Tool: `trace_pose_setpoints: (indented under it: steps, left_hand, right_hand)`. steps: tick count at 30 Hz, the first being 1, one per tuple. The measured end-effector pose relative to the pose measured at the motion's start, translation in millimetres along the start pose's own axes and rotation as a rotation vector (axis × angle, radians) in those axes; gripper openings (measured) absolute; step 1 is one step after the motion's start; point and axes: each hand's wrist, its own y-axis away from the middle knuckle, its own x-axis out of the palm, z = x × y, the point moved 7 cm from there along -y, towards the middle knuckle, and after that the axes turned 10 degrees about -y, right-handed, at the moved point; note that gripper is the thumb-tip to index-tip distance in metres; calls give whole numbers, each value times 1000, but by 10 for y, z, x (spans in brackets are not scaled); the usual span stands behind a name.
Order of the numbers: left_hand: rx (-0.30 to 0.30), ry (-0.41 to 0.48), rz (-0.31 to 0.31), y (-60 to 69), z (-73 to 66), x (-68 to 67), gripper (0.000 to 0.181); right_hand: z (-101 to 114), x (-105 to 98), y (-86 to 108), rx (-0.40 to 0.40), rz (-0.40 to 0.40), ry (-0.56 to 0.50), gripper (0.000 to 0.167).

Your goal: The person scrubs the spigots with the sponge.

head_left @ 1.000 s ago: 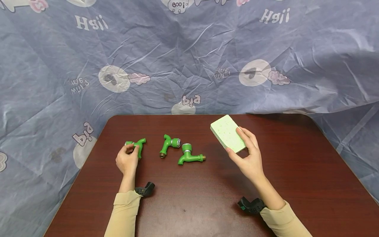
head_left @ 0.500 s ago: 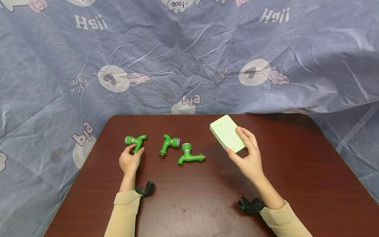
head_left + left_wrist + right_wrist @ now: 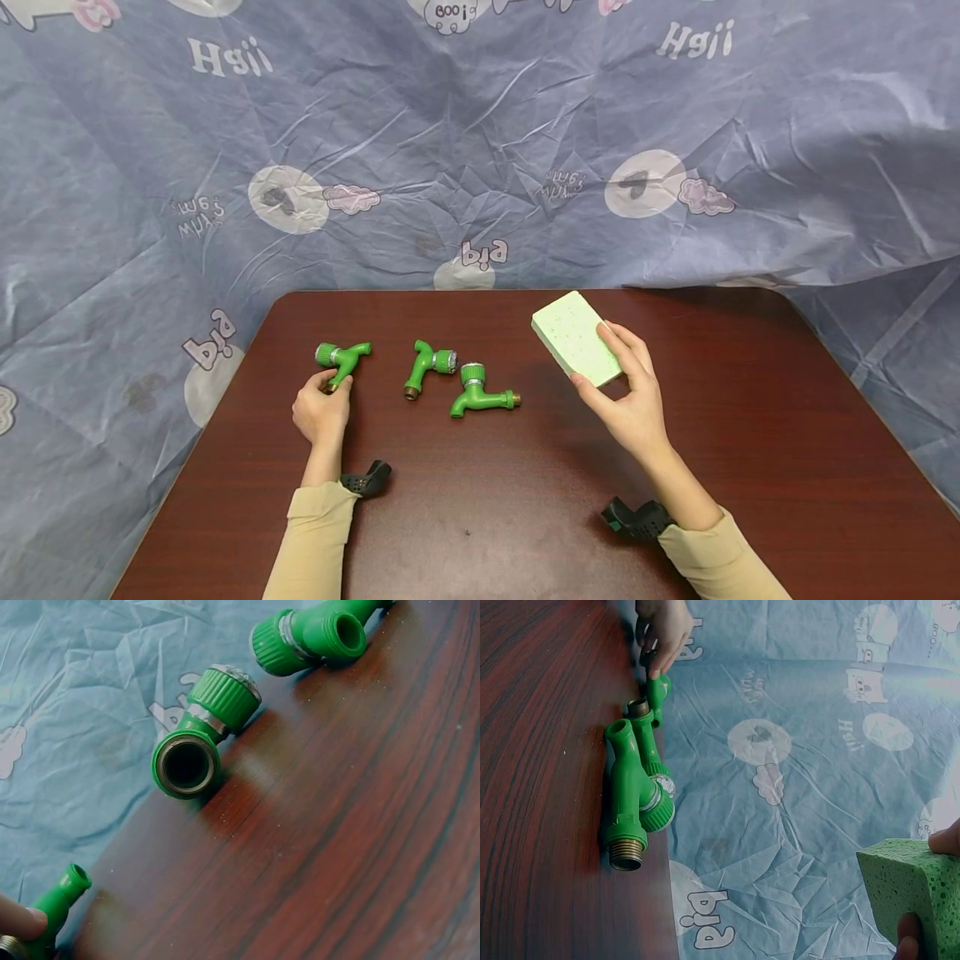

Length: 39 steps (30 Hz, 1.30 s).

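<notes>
My left hand [image 3: 322, 410] pinches a green tap [image 3: 347, 358] by its threaded end, at the left of the table. In the left wrist view, a fingertip presses on that tap's green body [image 3: 54, 909]. My right hand [image 3: 636, 404] holds a pale green sponge [image 3: 573, 337] up above the table, with thumb and fingers on opposite edges. The right wrist view shows the sponge's pores [image 3: 896, 885] close up. Two more green taps lie between the hands: a middle tap [image 3: 423, 362] with its knob to the right, and a right tap [image 3: 480, 401] with its knob pointing away.
The dark red-brown wooden table [image 3: 480, 500] reaches back to a hanging grey-blue printed cloth [image 3: 465, 142]. Black wrist cameras sit on the left wrist [image 3: 367, 480] and the right wrist [image 3: 637, 520].
The left hand has shifted its grip from the tap's upper body down to its threaded end, loosening midway. The left tap has tilted slightly. Right hand and sponge stay nearly still.
</notes>
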Motion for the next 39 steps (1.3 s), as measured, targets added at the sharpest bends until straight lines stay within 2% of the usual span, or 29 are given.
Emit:
trace_pose_setpoints:
  steps: [3,5,10,13,18,22,26,30,35,39]
  left_hand:
    - [-1,25,-19,2,-19,-36,27]
    - [-19,50,-7,-1,-20,-48,29]
    - [-129,168,91,-8,-2,-12,35]
    - [-161,294,141,15,-87,5,35]
    - [-117,569,222,142,-419,15,38]
    - [-67,713,328,346,-716,71,37]
    - [0,791,429,600,-986,130,35]
    - [48,845,499,832,-1181,169,37]
    - [123,840,556,1064,-1348,196,36]
    - [163,807,570,1180,-1414,184,34]
  right_hand:
    - [2,-2,0,-6,0,-5,64]
    - [5,-2,0,-8,0,-7,64]
    - [13,2,0,-3,0,2,64]
    - [17,8,-1,-3,2,2,64]
    - [22,28,-2,-10,11,-11,64]
    - [28,51,7,-10,24,-19,65]
    - [47,71,16,-18,30,-17,65]
    - [63,104,38,-24,41,-16,65]
    - [75,201,81,-28,95,-11,65]
    - [75,291,113,-18,148,8,65]
